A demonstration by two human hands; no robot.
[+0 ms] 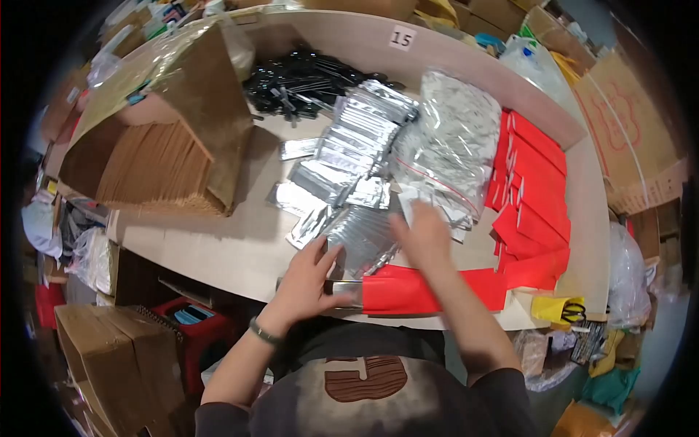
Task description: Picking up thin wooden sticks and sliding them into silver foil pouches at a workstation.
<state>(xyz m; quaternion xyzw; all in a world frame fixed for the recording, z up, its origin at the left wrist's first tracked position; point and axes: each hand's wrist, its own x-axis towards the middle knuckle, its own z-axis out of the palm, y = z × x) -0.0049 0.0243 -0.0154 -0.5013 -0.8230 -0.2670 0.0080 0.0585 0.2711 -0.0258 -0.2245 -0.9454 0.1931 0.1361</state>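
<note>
My left hand (309, 277) has its fingers spread at the near edge of a heap of shiny silver flat packets (364, 135). Its thumb lies by a silver strip (346, 293) that meets the left end of a long red sleeve (400, 291) at the table's front edge. Whether the strip sits inside the sleeve is not clear. Clear flat packets (360, 237) lie between my hands. My right hand (424, 237), smeared by motion, is over small white slips (415, 197); its forearm crosses above the red sleeve.
Red sleeves (535, 182) are stacked along the right side. A clear bag of grey-white items (459, 116) and a pile of black utensils (298, 80) lie farther back. At left stands an open carton (156, 156) of brown cards. Yellow-wrapped scissors (561, 309) rest at the right front edge.
</note>
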